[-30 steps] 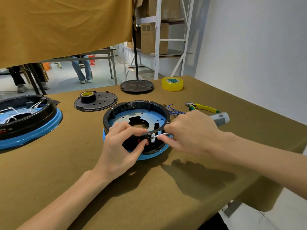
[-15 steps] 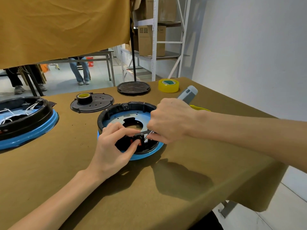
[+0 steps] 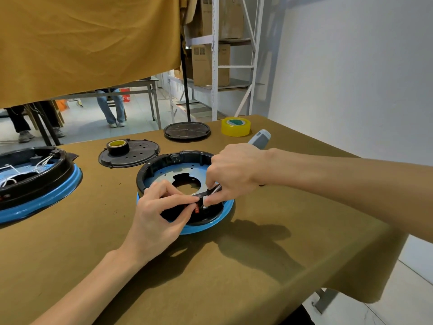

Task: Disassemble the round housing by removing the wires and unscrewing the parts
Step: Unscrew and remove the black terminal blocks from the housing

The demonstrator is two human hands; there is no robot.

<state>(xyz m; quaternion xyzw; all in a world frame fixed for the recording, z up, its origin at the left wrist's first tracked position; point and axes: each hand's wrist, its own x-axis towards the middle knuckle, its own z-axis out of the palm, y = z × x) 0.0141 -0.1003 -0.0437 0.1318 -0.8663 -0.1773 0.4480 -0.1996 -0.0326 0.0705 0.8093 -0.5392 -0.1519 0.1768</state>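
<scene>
Since a second ago the right hand point(image 3: 234, 174) has tipped the grey-handled screwdriver point(image 3: 259, 138) up from nearly flat to steep, its tip now down at the small black bracket with red terminals point(image 3: 199, 202). Far off to the left of the left hand sits a second, larger black-and-blue housing with white wires point(image 3: 35, 179), untouched. The left hand point(image 3: 161, 214) pinches the bracket, fingers curled, steadying it against the near rim of the round black housing with the blue base ring point(image 3: 164, 167). The right hand is wrapped tightly around the screwdriver. Inside the housing I see no wires left, and two black round covers point(image 3: 130, 153) already lie beyond the hands. The bracket screw looks like what remains.
</scene>
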